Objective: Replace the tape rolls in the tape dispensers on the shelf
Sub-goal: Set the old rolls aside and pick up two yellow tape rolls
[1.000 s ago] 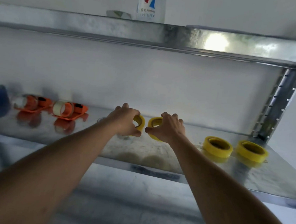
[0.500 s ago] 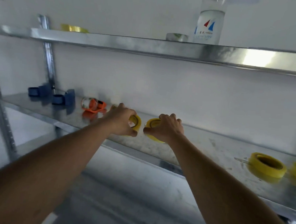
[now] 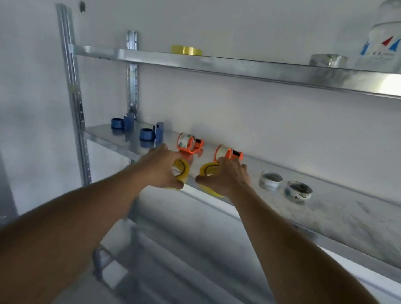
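Note:
My left hand (image 3: 161, 167) grips a yellow tape roll (image 3: 181, 172) just in front of the metal shelf (image 3: 332, 215). My right hand (image 3: 227, 177) grips a second yellow tape roll (image 3: 208, 173) beside it. Behind the hands, two orange tape dispensers (image 3: 188, 143) (image 3: 229, 153) holding pale rolls stand on the shelf. Further left stand two blue tape dispensers (image 3: 122, 123) (image 3: 151, 134). To the right of my right hand lie two clear tape rolls (image 3: 270, 180) (image 3: 298, 191).
The upper shelf (image 3: 224, 65) carries a yellow tape roll (image 3: 186, 50), a clear roll (image 3: 328, 60) and a water bottle (image 3: 387, 39). Metal uprights (image 3: 73, 90) frame the left end. A lower shelf (image 3: 187, 257) lies below.
My view has swung left along the shelf and both hands have carried their yellow rolls leftward, level with the orange dispensers. The two yellow rolls on the right have left the frame.

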